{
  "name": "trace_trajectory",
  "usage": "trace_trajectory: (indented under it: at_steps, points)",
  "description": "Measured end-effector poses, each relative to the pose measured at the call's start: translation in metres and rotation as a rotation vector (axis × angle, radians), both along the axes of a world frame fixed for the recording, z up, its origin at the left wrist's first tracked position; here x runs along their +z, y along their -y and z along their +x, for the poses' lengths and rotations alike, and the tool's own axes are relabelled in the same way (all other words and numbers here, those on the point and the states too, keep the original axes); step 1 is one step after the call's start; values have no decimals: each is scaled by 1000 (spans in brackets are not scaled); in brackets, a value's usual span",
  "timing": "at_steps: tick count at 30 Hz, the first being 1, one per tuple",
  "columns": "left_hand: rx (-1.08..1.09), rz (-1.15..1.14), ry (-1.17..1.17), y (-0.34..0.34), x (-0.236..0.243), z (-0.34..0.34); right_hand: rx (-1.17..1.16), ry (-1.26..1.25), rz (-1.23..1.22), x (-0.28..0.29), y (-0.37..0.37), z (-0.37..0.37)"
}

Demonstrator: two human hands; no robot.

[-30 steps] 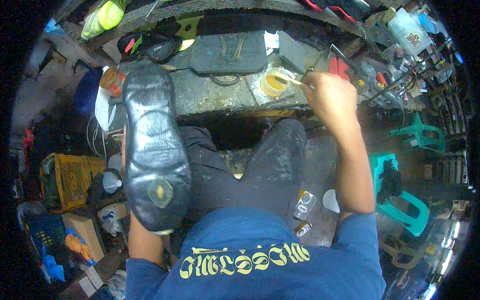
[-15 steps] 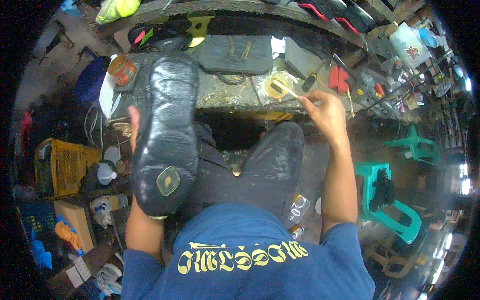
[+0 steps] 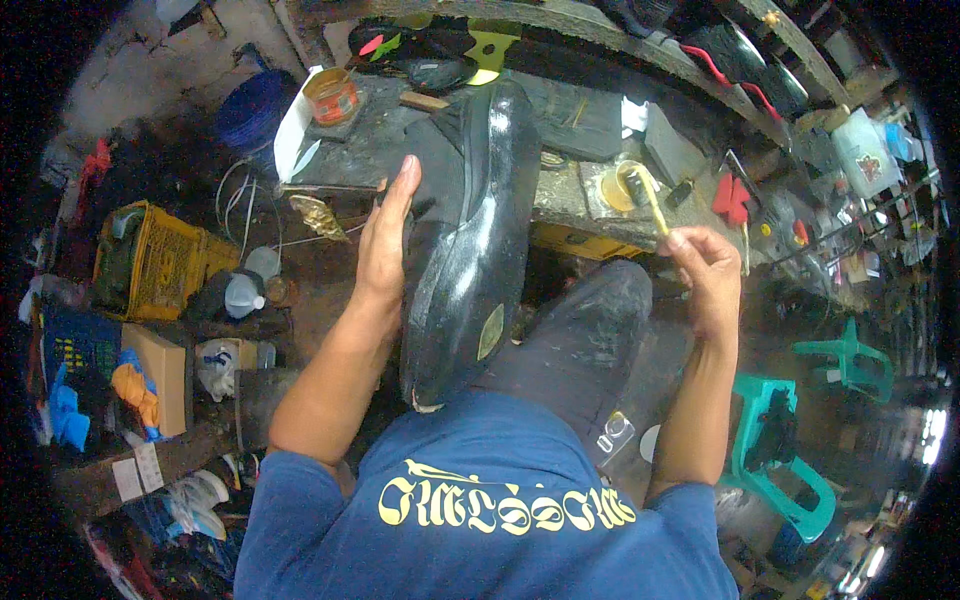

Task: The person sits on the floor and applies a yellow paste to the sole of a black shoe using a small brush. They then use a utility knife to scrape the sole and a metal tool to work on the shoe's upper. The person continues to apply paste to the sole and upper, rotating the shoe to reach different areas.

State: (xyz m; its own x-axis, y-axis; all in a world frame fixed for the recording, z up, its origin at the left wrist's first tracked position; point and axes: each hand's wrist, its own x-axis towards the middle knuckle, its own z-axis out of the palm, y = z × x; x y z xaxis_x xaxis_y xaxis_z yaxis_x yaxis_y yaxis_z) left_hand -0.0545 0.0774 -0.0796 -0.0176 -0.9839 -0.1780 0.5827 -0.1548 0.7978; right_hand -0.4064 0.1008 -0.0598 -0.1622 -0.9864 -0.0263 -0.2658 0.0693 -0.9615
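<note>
A large black shoe [image 3: 468, 260] stands tilted over my lap, its glossy, wet-looking sole turned to the right. A pale oval patch [image 3: 491, 331] shows at the sole's near end. My left hand [image 3: 388, 240] holds the shoe from its left side, fingers stretched along it; some fingers are hidden. Between thumb and fingers, my right hand [image 3: 705, 270] pinches the end of a thin brush [image 3: 655, 208] with a pale yellow handle. Its dark tip is over a small round tub [image 3: 613, 190] of yellowish stuff on the bench.
The worn workbench [image 3: 575, 208] carries an orange-brown jar [image 3: 332, 97], a dark slab [image 3: 575, 120] and a red piece [image 3: 731, 200]. A yellow crate [image 3: 160, 262] stands at left, a green plastic stool [image 3: 770, 390] at right.
The shoe has turned, its sole from facing up to facing right, and my left hand shows more. The brush is tilted more upright at the tub. The whole view has shifted.
</note>
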Motion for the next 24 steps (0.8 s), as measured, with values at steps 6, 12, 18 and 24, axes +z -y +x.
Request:
trace_trajectory:
  at_steps: [6,12,18,24]
  points:
    - [-21,-15,57,0,-4,-13,254,-77,-259,24,-36,54]
    - [58,-96,309,-17,22,-19,244,-230,-528,22,-28,66]
    - [23,-92,208,-29,44,-23,130,-343,-698,29,-28,54]
    - [55,-152,273,-30,42,-25,219,-387,-749,28,-25,49]
